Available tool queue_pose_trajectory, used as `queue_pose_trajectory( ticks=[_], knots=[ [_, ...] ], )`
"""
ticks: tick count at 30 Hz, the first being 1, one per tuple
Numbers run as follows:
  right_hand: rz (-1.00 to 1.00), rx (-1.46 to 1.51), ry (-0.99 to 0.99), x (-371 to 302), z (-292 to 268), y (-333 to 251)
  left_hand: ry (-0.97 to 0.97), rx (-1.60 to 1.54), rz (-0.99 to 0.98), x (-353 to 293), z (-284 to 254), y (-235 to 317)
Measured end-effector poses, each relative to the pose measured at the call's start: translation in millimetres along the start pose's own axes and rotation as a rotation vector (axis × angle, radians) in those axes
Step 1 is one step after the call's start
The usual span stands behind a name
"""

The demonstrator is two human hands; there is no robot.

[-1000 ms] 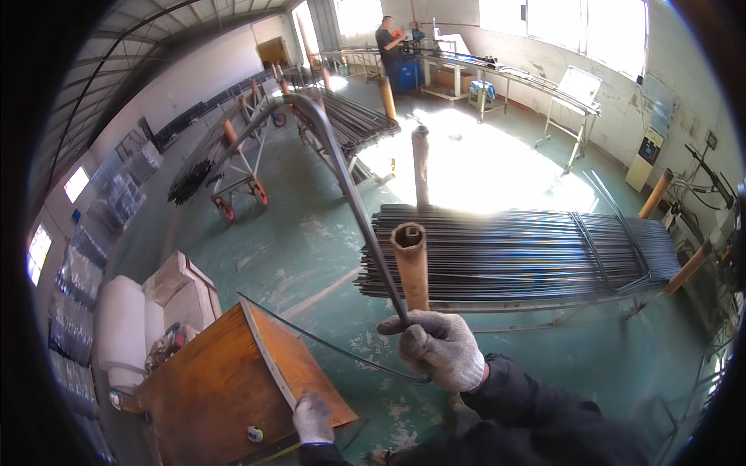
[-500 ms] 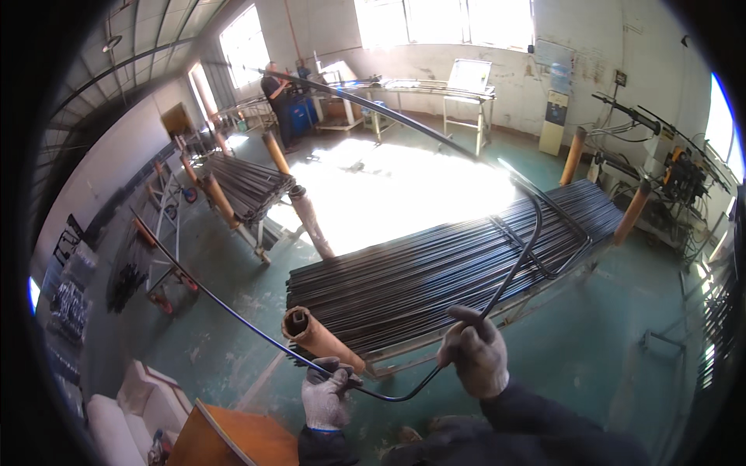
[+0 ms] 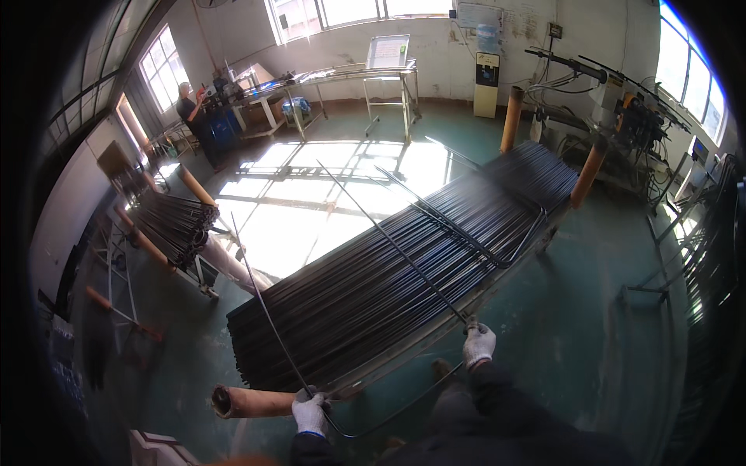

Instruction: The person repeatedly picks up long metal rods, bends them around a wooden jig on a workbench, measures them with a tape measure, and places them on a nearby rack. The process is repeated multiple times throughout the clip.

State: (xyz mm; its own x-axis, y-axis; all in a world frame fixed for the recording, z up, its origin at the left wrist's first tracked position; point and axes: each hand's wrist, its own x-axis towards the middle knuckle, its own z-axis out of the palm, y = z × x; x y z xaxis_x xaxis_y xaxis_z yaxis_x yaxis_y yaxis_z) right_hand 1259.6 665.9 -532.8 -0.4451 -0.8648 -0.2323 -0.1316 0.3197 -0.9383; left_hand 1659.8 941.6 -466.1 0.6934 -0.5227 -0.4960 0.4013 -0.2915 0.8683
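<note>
A thin black tube [image 3: 273, 325] bent into a wide U is held by both my gloved hands, its two long legs pointing away over a pile of straight dark tubes [image 3: 326, 326]. My left hand [image 3: 309, 412] is closed round the left leg close to the bend, beside a brown cylindrical post [image 3: 260, 403]. Closed on the right leg, my right hand [image 3: 479, 344] is just off the pile's near edge. The curved base of the U hangs low between my hands, partly in shadow. Another bent tube [image 3: 466, 238] lies across the pile.
Brown posts [image 3: 513, 120] stand at the rack's corners. To the left is a second rack of tubes [image 3: 167, 225]. A person [image 3: 198, 124] stands at a far bench. A water dispenser [image 3: 486, 87] and a machine with hoses [image 3: 641, 116] are at the back right.
The room has shifted left in view. The held tube has swung: its right leg, earlier raised high and bent close to me, now slopes down over the pile. Both hands still grip it.
</note>
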Motion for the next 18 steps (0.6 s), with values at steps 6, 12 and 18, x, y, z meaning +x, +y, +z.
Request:
queue_pose_trajectory(
  ticks=[6,12,18],
  knots=[
    [0.170,-0.381,-0.133,64.9,74.2,21.7,-0.011,0.162,-0.067,72.5,28.0,-80.2],
    [0.179,-0.560,-0.378,126.2,125.4,17.2,0.048,0.314,0.005,112.9,41.9,-120.7],
    [-0.197,-0.836,-0.576,243.5,120.5,-3.2,0.391,0.891,0.135,129.7,63.4,-119.1]
  ],
)
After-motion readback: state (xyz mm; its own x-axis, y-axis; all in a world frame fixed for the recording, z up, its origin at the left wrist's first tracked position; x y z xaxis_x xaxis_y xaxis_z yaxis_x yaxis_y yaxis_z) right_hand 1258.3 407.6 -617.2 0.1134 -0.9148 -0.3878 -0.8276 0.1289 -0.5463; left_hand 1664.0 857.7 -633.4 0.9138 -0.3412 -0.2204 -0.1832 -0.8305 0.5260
